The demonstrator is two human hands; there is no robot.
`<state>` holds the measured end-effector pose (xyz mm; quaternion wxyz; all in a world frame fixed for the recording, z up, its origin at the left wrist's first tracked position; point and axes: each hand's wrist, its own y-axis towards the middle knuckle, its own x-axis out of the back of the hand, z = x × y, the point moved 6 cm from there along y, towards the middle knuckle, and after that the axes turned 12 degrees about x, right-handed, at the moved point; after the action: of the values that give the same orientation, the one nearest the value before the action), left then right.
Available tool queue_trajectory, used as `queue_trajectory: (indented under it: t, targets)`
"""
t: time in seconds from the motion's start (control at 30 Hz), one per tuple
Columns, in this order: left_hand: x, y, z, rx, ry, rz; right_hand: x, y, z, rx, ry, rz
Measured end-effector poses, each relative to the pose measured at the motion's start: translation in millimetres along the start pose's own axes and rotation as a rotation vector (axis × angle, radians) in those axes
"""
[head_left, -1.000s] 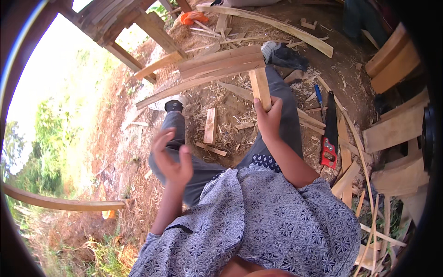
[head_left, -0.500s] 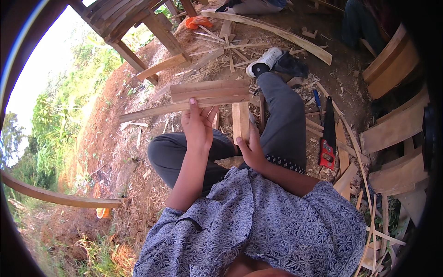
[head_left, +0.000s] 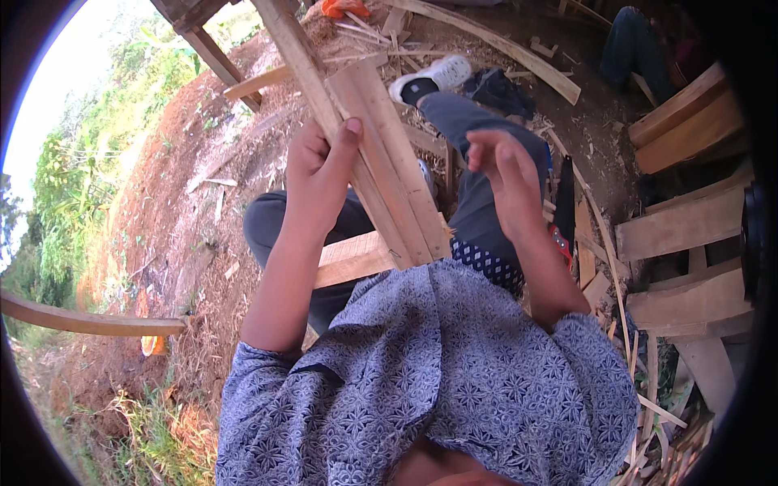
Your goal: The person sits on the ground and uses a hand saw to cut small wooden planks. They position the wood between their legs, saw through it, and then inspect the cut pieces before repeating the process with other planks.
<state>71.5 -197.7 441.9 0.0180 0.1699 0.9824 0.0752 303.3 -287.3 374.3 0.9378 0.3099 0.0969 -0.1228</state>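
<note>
Here, by the thumb and fingers of the left hand, one wooden assembly is gripped; the right hand is held up empty, its fingers loosely parted. The assembly is slanted over the legs, one crosspiece beneath it. One red-handled saw is partly blocked by the right forearm; one long plank is seen beyond.

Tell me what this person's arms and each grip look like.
The left grip and right grip are bare human hands, with no gloves or watch visible. The forearms are uncovered. Short sleeves, dark blue and pale with a flower-like print, end near the elbows.
</note>
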Motion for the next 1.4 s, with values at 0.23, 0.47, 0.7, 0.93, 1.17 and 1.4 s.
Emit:
queue_trajectory:
  t: [0.23,0.47,0.7,0.93,1.17,1.4]
  targets:
    - [3.1,-31.2,46.3,0.08,0.122,0.019,-104.6,50.8,-38.4,-0.04,-0.15,0.374]
    - [53.3,-44.1,106.6,0.305,-0.112,-0.135,-146.5,26.6,-123.3,-0.253,-0.034,0.312]
    - [63.9,-41.0,163.8,0.541,-0.318,-0.184,-142.8,4.0,-173.0,-0.458,0.138,0.208]
    - [76.3,-21.0,200.9,0.737,-0.301,-0.052,-133.1,-7.4,-223.7,-0.651,0.142,0.14]
    - [71.5,-25.7,203.0,0.626,-0.051,-0.11,-134.5,-13.9,-237.8,-0.648,0.034,0.224]
    - [65.6,-18.2,204.2,0.453,0.149,-0.092,-132.9,-10.0,-229.5,-0.621,-0.028,0.262]
